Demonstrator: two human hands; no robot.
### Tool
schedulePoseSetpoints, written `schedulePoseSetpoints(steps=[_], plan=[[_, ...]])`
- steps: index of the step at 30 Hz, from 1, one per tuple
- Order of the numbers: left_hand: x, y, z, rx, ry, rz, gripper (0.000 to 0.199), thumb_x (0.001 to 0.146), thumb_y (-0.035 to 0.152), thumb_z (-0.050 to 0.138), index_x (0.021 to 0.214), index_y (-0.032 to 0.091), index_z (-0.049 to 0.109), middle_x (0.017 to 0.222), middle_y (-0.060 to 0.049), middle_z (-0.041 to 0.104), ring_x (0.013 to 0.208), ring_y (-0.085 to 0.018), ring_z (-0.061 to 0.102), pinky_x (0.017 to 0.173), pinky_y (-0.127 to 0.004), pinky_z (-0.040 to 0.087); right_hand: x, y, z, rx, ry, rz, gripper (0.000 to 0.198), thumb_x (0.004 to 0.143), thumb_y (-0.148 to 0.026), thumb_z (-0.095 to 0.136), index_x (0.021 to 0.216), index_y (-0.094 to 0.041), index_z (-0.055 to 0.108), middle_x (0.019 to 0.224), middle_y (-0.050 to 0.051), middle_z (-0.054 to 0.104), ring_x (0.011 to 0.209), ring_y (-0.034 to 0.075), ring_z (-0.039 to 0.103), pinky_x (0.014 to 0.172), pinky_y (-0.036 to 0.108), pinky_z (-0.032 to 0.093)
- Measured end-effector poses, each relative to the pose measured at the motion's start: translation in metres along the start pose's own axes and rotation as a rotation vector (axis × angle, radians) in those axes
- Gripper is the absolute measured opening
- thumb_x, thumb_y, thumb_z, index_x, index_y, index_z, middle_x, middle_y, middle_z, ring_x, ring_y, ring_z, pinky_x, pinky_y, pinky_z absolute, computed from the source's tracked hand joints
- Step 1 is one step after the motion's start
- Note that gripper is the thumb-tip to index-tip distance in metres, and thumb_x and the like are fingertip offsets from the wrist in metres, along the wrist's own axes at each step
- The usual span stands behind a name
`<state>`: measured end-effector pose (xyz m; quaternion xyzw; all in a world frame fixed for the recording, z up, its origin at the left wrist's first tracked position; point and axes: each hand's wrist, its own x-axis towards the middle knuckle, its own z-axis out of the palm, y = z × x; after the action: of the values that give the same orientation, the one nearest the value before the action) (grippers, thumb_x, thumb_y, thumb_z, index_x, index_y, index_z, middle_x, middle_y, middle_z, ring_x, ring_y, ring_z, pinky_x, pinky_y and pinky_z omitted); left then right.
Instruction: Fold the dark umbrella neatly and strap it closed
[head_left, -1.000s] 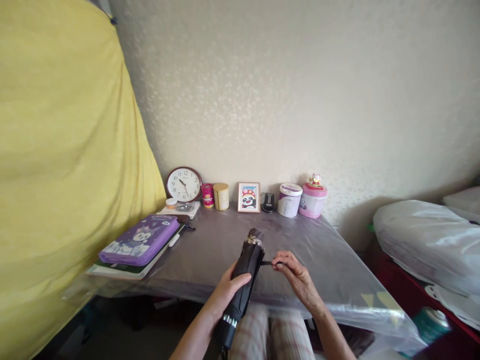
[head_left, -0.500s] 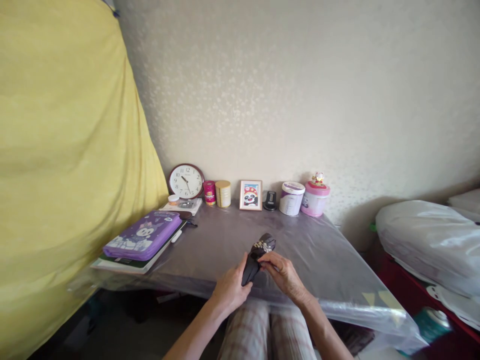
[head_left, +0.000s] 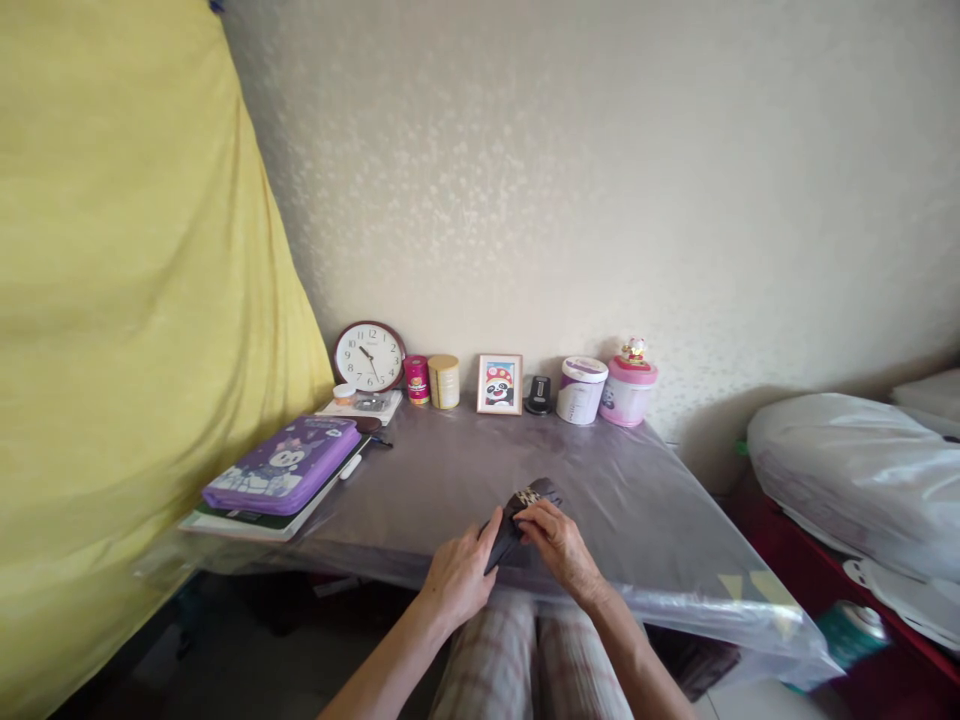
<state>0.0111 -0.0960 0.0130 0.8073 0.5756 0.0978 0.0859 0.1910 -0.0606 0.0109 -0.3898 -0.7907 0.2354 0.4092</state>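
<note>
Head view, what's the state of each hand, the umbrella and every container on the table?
Black fabric umbrella, folded narrow, partly hidden
Left hand, wrapped around it
Right hand, fingertips pinched at it
Purple cartoon case, shut
Small orange jar, white lid on
Magenta cylindrical canister, upright
Yellow cylindrical canister, upright
White round tub, lid on
Pink round tub, lid on

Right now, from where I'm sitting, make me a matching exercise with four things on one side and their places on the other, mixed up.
1. dark umbrella
2. round clock
3. purple case
4. panda picture

A. atop a white-edged book
B. between the yellow can and black stand
C. left of the magenta can
D. in the left hand

Pairs: 1-D, 2-C, 3-A, 4-B
</note>
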Motion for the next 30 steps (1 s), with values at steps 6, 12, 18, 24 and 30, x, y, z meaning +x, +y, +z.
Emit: schedulePoseSetpoints(steps=[6, 12, 18, 24, 30], plan=[[0.0, 0.001, 0.001, -0.046, 0.002, 0.025, 0.071, 0.08, 0.022, 0.048, 0.142, 0.026, 0.014, 0.111, -0.01, 0.057, 0.095, -0.024, 0.058, 0.08, -0.031, 0.044, 0.0, -0.005, 0.0, 0.039, 0.06, 0.146, 0.01, 0.08, -0.023, 0.051, 0.08, -0.021, 0.061, 0.074, 0.001, 0.06, 0.058, 0.013, 0.061, 0.059, 0.025, 0.048], [-0.003, 0.001, 0.003, -0.061, 0.008, 0.067, 0.069, 0.081, 0.024, 0.047, 0.142, 0.026, 0.015, 0.108, -0.01, 0.058, 0.093, -0.024, 0.058, 0.079, -0.033, 0.044, 0.0, -0.007, 0.001, 0.03, 0.129, 0.324, 0.004, 0.071, -0.018, 0.055, 0.073, -0.022, 0.056, 0.063, -0.003, 0.06, 0.051, 0.013, 0.06, 0.054, 0.025, 0.046], [-0.006, 0.003, 0.004, -0.046, 0.027, 0.145, 0.067, 0.081, 0.022, 0.047, 0.141, 0.029, 0.018, 0.109, -0.009, 0.058, 0.094, -0.024, 0.058, 0.079, -0.033, 0.045, 0.001, -0.012, -0.006, -0.001, 0.089, 0.408, 0.009, 0.075, -0.025, 0.054, 0.067, -0.023, 0.056, 0.055, -0.003, 0.061, 0.041, 0.014, 0.058, 0.048, 0.025, 0.042], [-0.002, 0.006, 0.008, -0.177, 0.025, 0.041, 0.069, 0.078, 0.026, 0.052, 0.14, 0.026, 0.022, 0.116, -0.009, 0.058, 0.1, -0.024, 0.058, 0.083, -0.033, 0.043, 0.002, -0.006, -0.009, 0.185, 0.208, 0.373, 0.018, 0.076, -0.038, 0.057, 0.072, -0.021, 0.058, 0.055, -0.002, 0.06, 0.041, 0.013, 0.055, 0.047, 0.025, 0.042], [0.006, 0.005, 0.008, -0.311, 0.095, -0.034, 0.069, 0.077, 0.028, 0.052, 0.139, 0.018, 0.026, 0.124, -0.012, 0.054, 0.108, -0.025, 0.054, 0.09, -0.031, 0.04, -0.011, 0.012, -0.017, 0.581, 0.6, 0.619, 0.041, 0.061, -0.053, 0.068, 0.08, -0.018, 0.056, 0.069, 0.001, 0.06, 0.064, 0.018, 0.061, 0.053, 0.028, 0.051]])
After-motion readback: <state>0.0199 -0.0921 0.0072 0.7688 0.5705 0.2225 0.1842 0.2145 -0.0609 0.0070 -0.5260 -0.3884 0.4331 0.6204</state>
